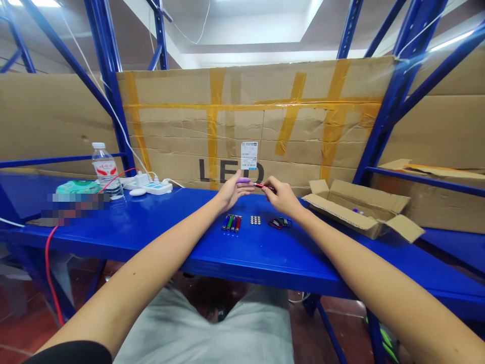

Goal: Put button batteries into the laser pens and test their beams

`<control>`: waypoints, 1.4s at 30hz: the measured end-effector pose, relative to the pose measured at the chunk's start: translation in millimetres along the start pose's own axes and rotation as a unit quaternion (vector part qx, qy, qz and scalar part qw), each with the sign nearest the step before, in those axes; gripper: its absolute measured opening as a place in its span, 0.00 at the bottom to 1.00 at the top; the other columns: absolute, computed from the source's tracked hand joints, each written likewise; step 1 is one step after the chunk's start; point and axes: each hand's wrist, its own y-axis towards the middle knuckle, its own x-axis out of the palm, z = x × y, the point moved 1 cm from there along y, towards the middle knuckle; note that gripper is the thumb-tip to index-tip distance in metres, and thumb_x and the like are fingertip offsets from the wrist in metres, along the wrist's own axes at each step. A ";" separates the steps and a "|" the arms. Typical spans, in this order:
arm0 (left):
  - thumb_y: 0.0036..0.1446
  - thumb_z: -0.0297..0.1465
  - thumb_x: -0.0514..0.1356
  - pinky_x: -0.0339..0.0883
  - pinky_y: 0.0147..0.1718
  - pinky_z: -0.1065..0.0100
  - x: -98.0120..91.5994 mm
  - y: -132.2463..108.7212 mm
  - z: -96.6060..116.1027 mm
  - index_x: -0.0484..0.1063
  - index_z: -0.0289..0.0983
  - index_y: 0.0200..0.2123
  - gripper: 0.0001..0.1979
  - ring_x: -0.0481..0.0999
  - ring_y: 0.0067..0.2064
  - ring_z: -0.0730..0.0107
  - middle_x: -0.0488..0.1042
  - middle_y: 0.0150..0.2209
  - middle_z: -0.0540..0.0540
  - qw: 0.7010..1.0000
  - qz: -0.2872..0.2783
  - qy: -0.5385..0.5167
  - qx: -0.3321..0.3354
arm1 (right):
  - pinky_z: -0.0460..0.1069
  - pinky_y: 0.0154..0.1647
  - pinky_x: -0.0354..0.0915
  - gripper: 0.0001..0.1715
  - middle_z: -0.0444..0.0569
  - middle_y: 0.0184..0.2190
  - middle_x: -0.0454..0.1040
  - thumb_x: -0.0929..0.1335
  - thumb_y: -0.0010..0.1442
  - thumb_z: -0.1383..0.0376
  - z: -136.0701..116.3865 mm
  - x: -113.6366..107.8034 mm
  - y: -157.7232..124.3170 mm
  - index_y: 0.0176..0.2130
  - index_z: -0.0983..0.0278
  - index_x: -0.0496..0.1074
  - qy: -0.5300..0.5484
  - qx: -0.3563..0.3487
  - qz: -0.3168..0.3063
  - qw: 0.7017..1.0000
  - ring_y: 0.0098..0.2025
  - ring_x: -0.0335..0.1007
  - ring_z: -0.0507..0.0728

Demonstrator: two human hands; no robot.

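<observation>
My right hand [279,194] is closed around a slim red metal flashlight [259,185], its front end pointing left. Facing that end, my left hand [232,192] has its fingers stretched out and its thumb up. A purple patch that looks like light lies across the left palm and fingers. Below the hands on the table, a row of small coloured metal tubes [232,223] in blue, green, purple and red lies side by side. To their right are a block of silver button cells [255,220] and a small pile of coloured carabiners [279,223].
An open cardboard box [361,202] stands on the blue table [242,253] at the right. At the left are a water bottle [106,174], a green packet [78,187] and a white power strip [157,187]. A large cardboard sheet [170,131] closes the back.
</observation>
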 end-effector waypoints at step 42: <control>0.52 0.64 0.42 0.60 0.58 0.58 -20.8 -1.3 7.8 0.58 0.39 0.65 0.47 0.51 0.69 0.58 0.60 0.65 0.37 0.996 -0.031 -0.065 -0.044 | 0.50 0.34 0.62 0.09 0.48 0.29 0.75 0.66 0.59 0.61 -9.8 1.6 -2.2 0.36 0.64 0.73 0.027 -0.048 -0.041 0.998 0.30 0.67 0.55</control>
